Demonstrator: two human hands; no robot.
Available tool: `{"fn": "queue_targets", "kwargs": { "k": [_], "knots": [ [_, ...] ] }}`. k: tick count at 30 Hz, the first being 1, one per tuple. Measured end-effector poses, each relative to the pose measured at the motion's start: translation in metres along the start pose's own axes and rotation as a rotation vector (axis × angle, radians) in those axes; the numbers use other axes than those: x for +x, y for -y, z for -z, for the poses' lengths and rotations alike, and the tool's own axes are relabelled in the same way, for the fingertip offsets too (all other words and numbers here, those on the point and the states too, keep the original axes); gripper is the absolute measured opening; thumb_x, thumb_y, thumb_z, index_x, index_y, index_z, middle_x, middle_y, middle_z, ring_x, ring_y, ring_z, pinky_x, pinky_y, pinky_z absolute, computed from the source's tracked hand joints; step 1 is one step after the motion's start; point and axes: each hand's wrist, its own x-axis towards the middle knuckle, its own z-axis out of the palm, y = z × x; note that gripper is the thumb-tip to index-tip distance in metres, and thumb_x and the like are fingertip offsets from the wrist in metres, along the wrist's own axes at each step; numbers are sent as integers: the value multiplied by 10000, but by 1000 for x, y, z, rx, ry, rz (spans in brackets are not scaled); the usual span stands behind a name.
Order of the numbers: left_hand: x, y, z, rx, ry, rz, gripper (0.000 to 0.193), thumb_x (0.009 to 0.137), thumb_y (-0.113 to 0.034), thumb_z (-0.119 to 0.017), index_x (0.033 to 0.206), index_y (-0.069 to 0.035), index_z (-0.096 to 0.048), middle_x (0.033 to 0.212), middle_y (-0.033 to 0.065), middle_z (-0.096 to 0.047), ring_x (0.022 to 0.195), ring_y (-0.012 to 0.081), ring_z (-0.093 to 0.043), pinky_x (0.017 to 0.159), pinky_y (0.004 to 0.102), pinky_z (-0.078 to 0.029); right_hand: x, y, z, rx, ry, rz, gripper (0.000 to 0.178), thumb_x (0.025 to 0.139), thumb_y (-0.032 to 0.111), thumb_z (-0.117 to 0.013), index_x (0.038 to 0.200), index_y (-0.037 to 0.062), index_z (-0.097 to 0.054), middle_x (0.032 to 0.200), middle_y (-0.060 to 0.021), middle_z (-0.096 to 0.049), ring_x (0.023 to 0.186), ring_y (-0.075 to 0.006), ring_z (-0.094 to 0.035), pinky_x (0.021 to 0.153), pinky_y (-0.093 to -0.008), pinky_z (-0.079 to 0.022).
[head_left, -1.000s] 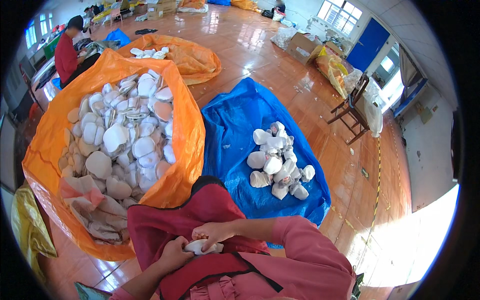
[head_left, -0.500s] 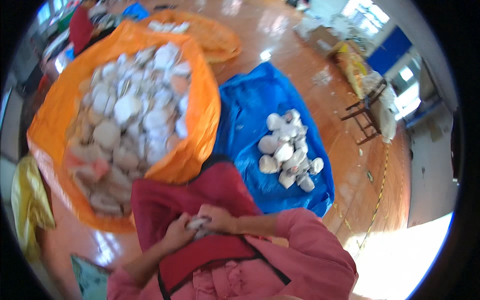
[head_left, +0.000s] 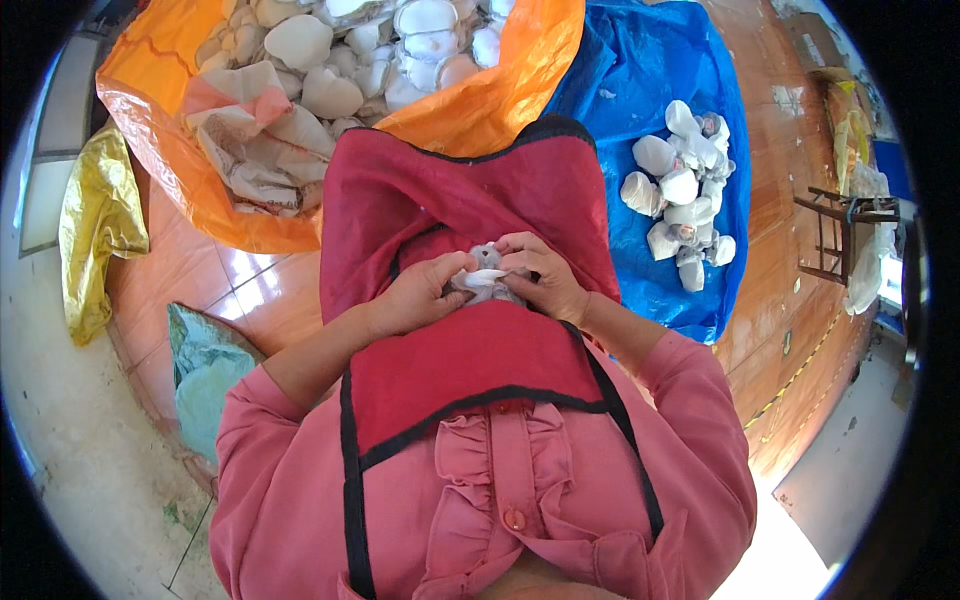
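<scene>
In my lap, both hands hold a small grey plush toy [head_left: 487,254] with a dark spot on it and a white fabric piece [head_left: 482,277] across its front. My left hand [head_left: 424,294] pinches one side of it between thumb and curled fingers. From the other side, my right hand [head_left: 551,284] grips the toy's edge, its thumb against the white fabric. The fingers partly hide the toy. Beneath lies my dark red apron [head_left: 370,230] with black trim.
An orange sack [head_left: 500,115] full of white and beige rounded fabric pieces [head_left: 300,43] stands ahead on the left. On a blue sheet [head_left: 640,95] to the right lies a pile of white-and-grey pieces [head_left: 690,195]. A yellow sack [head_left: 95,235] is at far left, a wooden stool [head_left: 850,225] at right.
My view has tilted down and turned, so the sack and blue sheet sit higher in the picture. Both hands still hold the toy; its grey plush and white fabric show more clearly now.
</scene>
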Motion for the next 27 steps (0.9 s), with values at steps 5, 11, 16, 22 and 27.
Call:
{"fn": "queue_targets", "kwargs": {
  "k": [5, 11, 16, 22, 27],
  "knots": [
    [1, 3, -6, 2, 0, -61, 383, 813, -48, -666, 1150, -62, -483, 1034, 165, -574, 932, 328, -609, 806, 389, -493, -8, 8, 15, -146, 114, -22, 218, 833, 56, -665, 1048, 83, -677, 1178, -117, -551, 1118, -276, -539, 942, -342, -439],
    [10, 14, -15, 198, -35, -251, 432, 771, -26, -683, 1147, -58, -471, 1086, 192, -545, 991, 383, -569, 822, 423, -495, 3, 15, 30, -225, 141, 31, 132, 874, 131, -657, 966, 41, -684, 1168, -107, -561, 1078, -248, -553, 896, -332, -458],
    [13, 13, -14, 256, -20, -313, 463, 772, -23, -685, 1168, -78, -451, 1126, 198, -542, 1004, 390, -567, 837, 425, -493, 22, 13, 41, -54, 212, -100, 150, 864, 152, -648, 917, 16, -684, 1062, -93, -605, 967, -226, -601, 829, -324, -483],
    [14, 14, -13, 259, -48, -422, 493, 774, -14, -680, 1190, -99, -429, 1156, 203, -536, 1019, 396, -567, 849, 430, -494, 42, 24, 48, 70, 400, -298, 275, 858, 155, -649, 1101, 25, -637, 1035, -88, -622, 957, -204, -608, 831, -311, -490],
    [20, 10, -6, 243, 8, -445, 492, 769, -25, -673, 1195, -92, -436, 1166, 200, -535, 1023, 393, -566, 854, 432, -491, 61, 29, 54, -65, 581, -181, 306, 867, 227, -643, 1094, 22, -638, 1010, -112, -616, 947, -237, -602, 825, -339, -485]
  ]
}}
